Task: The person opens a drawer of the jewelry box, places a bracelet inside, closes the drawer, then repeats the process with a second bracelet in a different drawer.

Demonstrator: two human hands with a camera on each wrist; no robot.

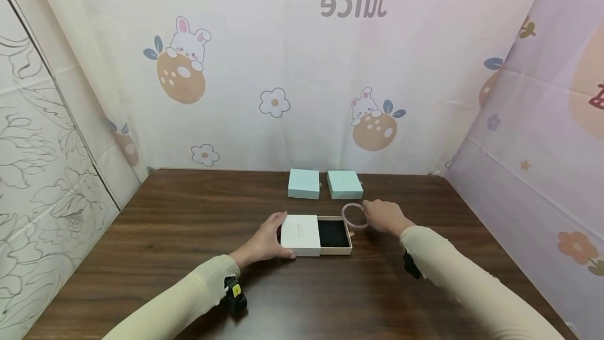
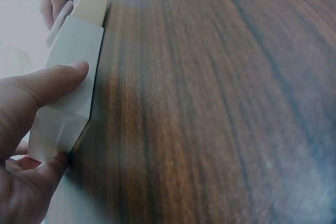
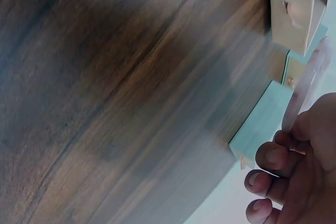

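A white drawer-style box (image 1: 300,235) lies on the table with its tray (image 1: 334,251) slid partway out to the right, showing a black lining. My left hand (image 1: 265,240) grips the sleeve's left end; in the left wrist view the thumb (image 2: 65,80) lies along the box's side. My right hand (image 1: 384,216) pinches a pale pinkish bangle (image 1: 344,215) by its right edge, tilted up beside the tray's right end. In the right wrist view the bangle (image 3: 307,85) sits between thumb and forefinger, the other fingers loosely curled.
Two light-teal boxes stand behind the white box: the left one (image 1: 304,183) and the right one (image 1: 345,184), each with a small pull tab. A printed curtain (image 1: 236,67) hangs along the back edge of the dark wooden table (image 1: 198,209).
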